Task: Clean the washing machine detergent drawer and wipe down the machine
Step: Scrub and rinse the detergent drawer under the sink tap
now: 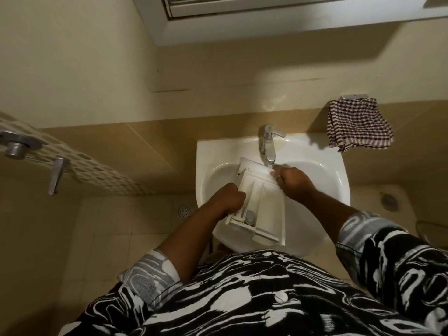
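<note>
Rinsing is going on: the detergent drawer [264, 209] is lying over the sink [335, 170] under the tap [269, 144] at 12 o'clock, the left hand [230, 197] clamping fingers on its 9 o'clock side, the right hand [294, 184] curling fingers round its far end, compartments probably needing scrubbing next.

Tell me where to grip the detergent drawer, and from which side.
Probably its long side walls, one hand from each side, where the left hand and right hand hold it. The detergent drawer lies lengthwise in the sink, compartments up, so both walls stand exposed as rims for fingers to curl over.
</note>
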